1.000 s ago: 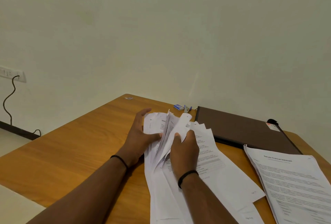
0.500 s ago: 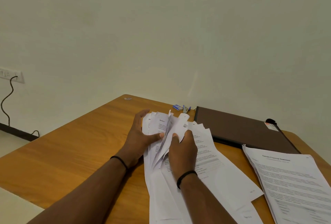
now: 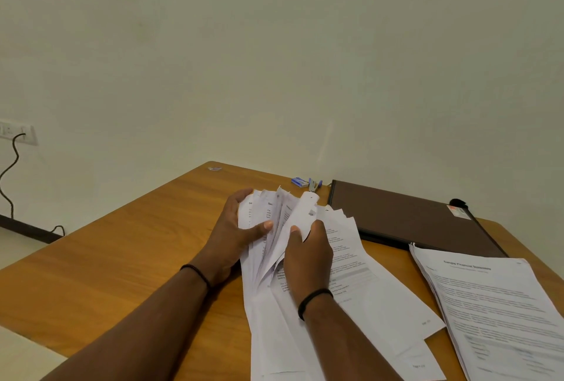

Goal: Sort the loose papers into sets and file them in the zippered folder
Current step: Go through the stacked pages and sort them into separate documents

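A fanned pile of loose white printed papers point(image 3: 351, 295) lies on the wooden table in front of me. My left hand point(image 3: 235, 237) holds the pile's left side, with the thumb pressed on top of the sheets. My right hand point(image 3: 308, 255) pinches one sheet whose top edge curls upward. A second, squared stack of printed papers point(image 3: 494, 304) lies at the right. The dark brown zippered folder point(image 3: 406, 219) lies closed behind both piles, against the wall.
A small blue staple box point(image 3: 299, 181) and a stapler point(image 3: 314, 184) sit near the wall, left of the folder. The wooden table point(image 3: 122, 258) has its corner at the far left. A wall socket with a black cable point(image 3: 12, 167) is at the left.
Both hands have stayed on the fanned pile. The right thumb has shifted slightly along the lifted sheet, and the left thumb has slid a little to the right.
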`<move>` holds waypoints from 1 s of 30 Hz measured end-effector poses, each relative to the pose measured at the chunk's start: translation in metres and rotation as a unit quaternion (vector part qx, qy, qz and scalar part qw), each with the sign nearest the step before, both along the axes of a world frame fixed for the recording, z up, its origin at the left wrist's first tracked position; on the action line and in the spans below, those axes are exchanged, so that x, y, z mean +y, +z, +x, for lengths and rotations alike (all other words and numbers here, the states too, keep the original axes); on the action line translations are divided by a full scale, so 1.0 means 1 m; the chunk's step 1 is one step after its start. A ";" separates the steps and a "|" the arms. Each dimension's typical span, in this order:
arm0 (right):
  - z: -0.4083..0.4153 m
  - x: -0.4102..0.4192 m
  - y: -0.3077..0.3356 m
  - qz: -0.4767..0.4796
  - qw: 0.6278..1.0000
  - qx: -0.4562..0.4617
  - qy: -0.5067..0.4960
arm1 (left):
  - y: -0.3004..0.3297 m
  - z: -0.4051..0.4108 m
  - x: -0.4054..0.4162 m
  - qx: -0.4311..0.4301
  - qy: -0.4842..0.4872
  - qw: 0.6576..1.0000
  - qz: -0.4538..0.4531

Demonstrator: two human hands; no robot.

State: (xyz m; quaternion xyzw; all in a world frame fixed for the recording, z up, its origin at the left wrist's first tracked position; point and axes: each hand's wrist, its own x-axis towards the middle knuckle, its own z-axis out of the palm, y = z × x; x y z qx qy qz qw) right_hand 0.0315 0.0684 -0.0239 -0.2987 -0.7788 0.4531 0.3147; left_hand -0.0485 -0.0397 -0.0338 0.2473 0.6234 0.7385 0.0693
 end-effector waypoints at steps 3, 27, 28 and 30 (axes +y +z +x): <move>0.001 0.000 0.001 0.003 1.000 0.003 0.001 | 0.001 0.001 -0.001 -0.023 -0.024 0.999 0.016; 0.005 0.002 0.001 -0.006 1.000 0.017 0.003 | 0.003 0.007 -0.002 0.011 -0.029 1.000 -0.005; 0.006 0.002 0.001 -0.004 1.000 0.015 0.003 | 0.003 0.009 -0.001 0.065 0.005 0.997 -0.046; 0.007 0.002 0.003 0.000 1.000 0.011 0.004 | 0.001 0.011 0.003 0.127 0.054 0.987 -0.085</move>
